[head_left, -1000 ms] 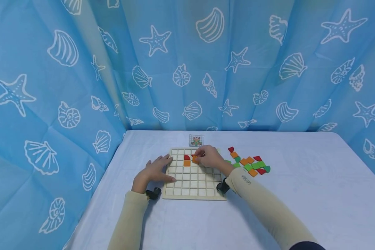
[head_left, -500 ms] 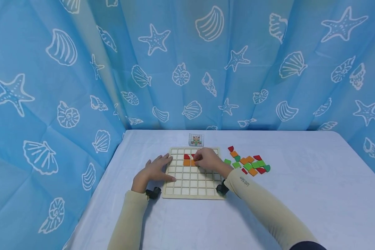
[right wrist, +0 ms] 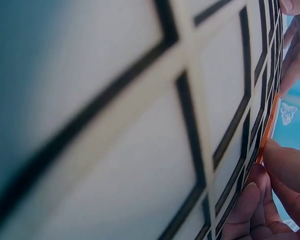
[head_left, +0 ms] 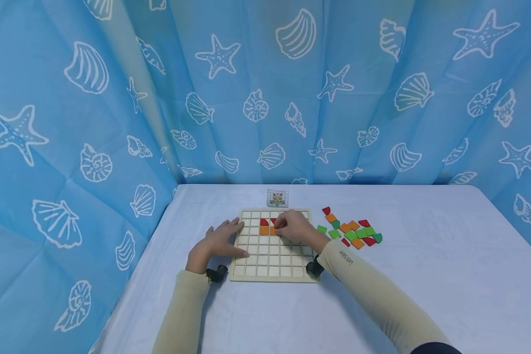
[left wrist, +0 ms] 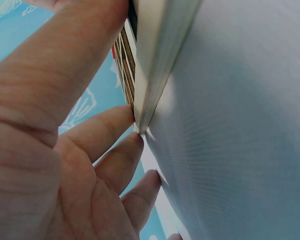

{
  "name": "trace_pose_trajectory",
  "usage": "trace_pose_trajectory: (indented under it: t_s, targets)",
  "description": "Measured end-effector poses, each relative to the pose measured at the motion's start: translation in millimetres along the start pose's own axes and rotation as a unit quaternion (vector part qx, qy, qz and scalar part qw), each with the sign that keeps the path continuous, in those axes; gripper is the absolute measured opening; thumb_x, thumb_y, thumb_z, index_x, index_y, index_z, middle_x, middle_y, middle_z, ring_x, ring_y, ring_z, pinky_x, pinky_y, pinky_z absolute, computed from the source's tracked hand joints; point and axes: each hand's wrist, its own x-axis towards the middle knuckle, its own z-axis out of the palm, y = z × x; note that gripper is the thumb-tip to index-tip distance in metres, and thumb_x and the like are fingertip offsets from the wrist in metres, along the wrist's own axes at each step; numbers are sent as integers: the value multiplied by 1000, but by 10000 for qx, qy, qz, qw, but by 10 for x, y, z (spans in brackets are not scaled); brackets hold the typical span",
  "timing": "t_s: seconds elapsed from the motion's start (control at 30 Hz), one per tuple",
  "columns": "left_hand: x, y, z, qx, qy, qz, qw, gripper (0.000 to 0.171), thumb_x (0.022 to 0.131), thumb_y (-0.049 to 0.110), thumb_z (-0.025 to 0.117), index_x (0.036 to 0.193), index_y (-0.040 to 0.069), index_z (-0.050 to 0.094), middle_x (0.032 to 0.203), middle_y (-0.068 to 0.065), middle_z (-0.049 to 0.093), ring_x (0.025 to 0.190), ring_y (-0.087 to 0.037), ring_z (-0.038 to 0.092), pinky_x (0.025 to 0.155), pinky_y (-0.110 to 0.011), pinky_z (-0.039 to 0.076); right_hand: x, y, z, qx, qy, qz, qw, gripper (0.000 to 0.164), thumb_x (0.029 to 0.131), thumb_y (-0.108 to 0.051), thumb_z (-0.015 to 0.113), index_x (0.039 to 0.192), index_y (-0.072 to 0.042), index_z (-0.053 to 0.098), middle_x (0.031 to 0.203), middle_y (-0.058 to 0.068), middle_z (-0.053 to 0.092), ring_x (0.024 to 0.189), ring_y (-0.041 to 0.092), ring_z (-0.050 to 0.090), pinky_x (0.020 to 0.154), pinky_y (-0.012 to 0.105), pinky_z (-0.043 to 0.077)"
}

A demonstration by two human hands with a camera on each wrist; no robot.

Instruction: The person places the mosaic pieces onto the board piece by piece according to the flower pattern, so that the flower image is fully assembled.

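Note:
A pale wooden grid board [head_left: 274, 278] lies flat on the table. My right hand [head_left: 297, 227] reaches over its upper part and pinches an orange square tile [head_left: 272, 230] that sits in a cell. In the right wrist view the thumb [right wrist: 290, 167] meets the orange edge, with curled fingers beside it. Left of that tile lies another orange square tile [head_left: 263, 230], with a red quarter-round tile [head_left: 264, 222] above it. A second red piece [head_left: 273, 221] shows partly beside my fingertips. My left hand [head_left: 219, 242] rests with spread fingers on the board's left edge.
Loose red, orange and green tiles [head_left: 351, 236] lie in a cluster right of the board. Behind the board stands a small card [head_left: 277, 198] with a coloured grid pattern. A blue shell-print curtain [head_left: 256, 132] hangs beyond the white-covered table [head_left: 425, 275].
The orange tile, tilted in my right fingers a second ago, now lies level in its cell beside the other orange tile. My left hand has stayed in place.

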Motion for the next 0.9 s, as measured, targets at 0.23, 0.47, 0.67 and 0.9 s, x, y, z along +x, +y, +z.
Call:
trace_pose_trajectory:
  t_s: [0.23,0.47,0.67,0.9]
  targets:
    - [5,-9,3,43,-6,27,10000,100,76,51,81,156,18,31,166,-4,20,154,-32,12,120,-67,3,-2,-6,-8,79,-60,31,9999,7,90,-15,73,96,-11,72,95,0,70,87,15,62,85,34,55]
    - [2,-3,4,52,-15,26,10000,100,76,51,81,156,18,31,166,-4,20,154,-32,12,120,-67,3,-11,-12,-15,126,-89,111,9998,7,90,-14,73,96,-11,72,95,1,69,87,15,61,86,34,55]
    - [7,-3,10,47,-22,0,10000,99,76,51,81,156,19,31,166,-4,20,154,-31,11,120,-67,2,-13,-5,-7,108,-56,100,9999,6,90,-15,73,95,-12,72,94,2,68,87,16,59,85,34,54]
    - [3,4,9,48,7,9,10000,99,76,50,81,156,19,32,166,-4,20,154,-32,11,120,-67,2,-22,-5,-7,101,-39,45,9999,6,89,-15,73,94,-11,71,94,2,67,86,17,59,84,34,54]
